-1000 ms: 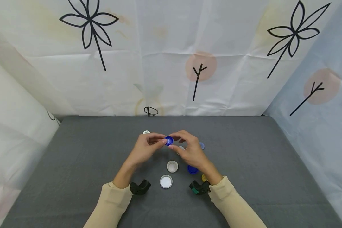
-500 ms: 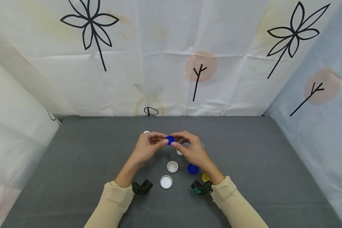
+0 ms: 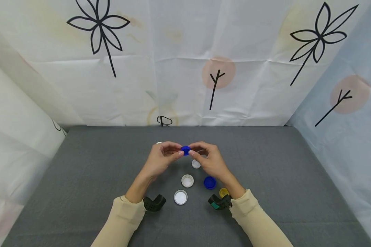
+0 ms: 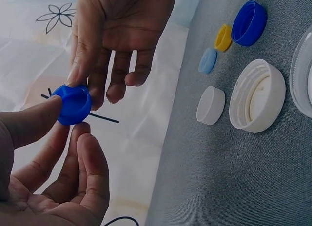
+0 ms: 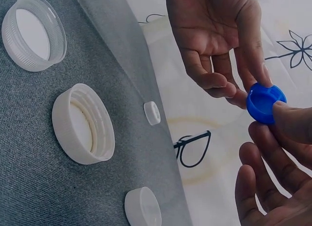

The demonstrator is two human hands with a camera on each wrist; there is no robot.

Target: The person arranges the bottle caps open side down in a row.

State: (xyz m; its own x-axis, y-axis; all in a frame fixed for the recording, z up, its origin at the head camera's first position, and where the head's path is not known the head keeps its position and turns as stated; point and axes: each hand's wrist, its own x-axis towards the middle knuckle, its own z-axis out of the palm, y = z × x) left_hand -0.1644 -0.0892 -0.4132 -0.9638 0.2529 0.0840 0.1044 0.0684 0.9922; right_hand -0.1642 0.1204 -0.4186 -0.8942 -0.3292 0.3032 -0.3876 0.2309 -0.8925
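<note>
A small blue bottle cap (image 3: 185, 150) is held up above the table between both hands. My left hand (image 3: 160, 156) pinches one edge of it with thumb and fingertips. From the other side, my right hand (image 3: 211, 159) pinches the opposite edge. In the left wrist view the same blue cap (image 4: 75, 105) shows a recessed face with a raised rim. Below the hands, a small white cap (image 3: 196, 164), a larger white cap (image 3: 187, 180) and a clear-rimmed white cap (image 3: 180, 197) lie on the grey table.
Near my right wrist lie a larger blue cap (image 3: 210, 182) and a yellow cap (image 3: 224, 192). A pale blue cap (image 4: 207, 61) shows in the left wrist view. Behind my left hand lies another white cap (image 5: 152, 113). White printed cloth (image 3: 185, 85) walls the table's back.
My right thumb, apart from the blue cap a second ago, now pinches it together with the fingers. The cap has tilted and shifted slightly right, and the small white cap shows more fully.
</note>
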